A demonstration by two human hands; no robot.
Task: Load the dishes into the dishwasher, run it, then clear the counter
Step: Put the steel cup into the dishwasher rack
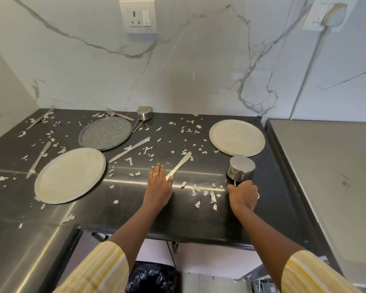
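On the dark counter (178,208), at our one o'clock, our right hand (243,195) is closed around the wire handle of an upturned steel cup (240,170), likely to lift it for loading. At twelve, our left hand (159,183) lies flat, fingers extended, pinning the knife (179,164) handle for pickup.

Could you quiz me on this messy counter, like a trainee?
1. How many round plates lie on the counter?
2. True or false: the right hand holds the steel cup by its handle.
3. What is the left hand touching: A fork, B knife, C plate?

Key: 1. Three: the cream plate near left, the dark speckled one, the cream one at right. 2. True. 3. B.
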